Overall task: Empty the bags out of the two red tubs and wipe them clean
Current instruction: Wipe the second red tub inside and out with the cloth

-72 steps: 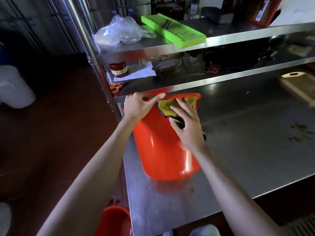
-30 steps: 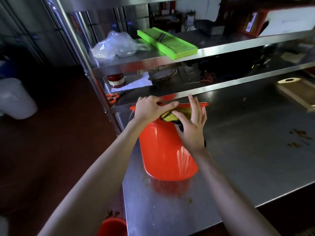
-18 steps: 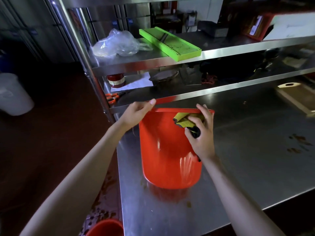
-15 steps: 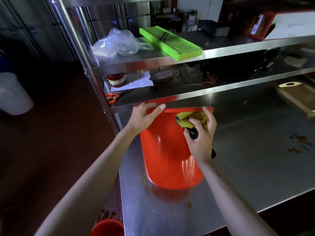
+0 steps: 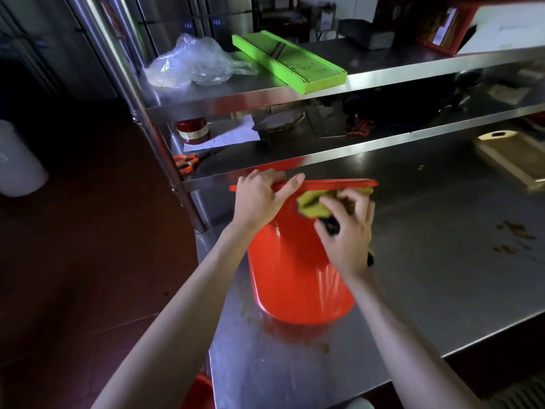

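Note:
A red tub (image 5: 295, 278) stands tipped on the steel table (image 5: 427, 261), its bottom towards me and its rim (image 5: 339, 182) at the far side. My left hand (image 5: 259, 199) grips the rim at its left end, thumb stretched along the edge. My right hand (image 5: 345, 231) holds a yellow cloth with a dark part (image 5: 312, 203) and presses it against the tub's outer wall just under the rim. A second red tub (image 5: 198, 394) shows partly at the bottom edge, below the table.
A steel shelf rack rises behind the tub, its post (image 5: 165, 160) at the left. It carries a clear plastic bag (image 5: 191, 62), a green slicer (image 5: 287, 62), orange scissors (image 5: 184, 162) and a red jar (image 5: 192, 130). A wooden board (image 5: 513, 156) lies far right. Brown spots (image 5: 513, 237) mark the table.
My right hand has slid the cloth leftwards and up along the tub wall under the rim. My left hand has closed again on the rim's left end after briefly letting go.

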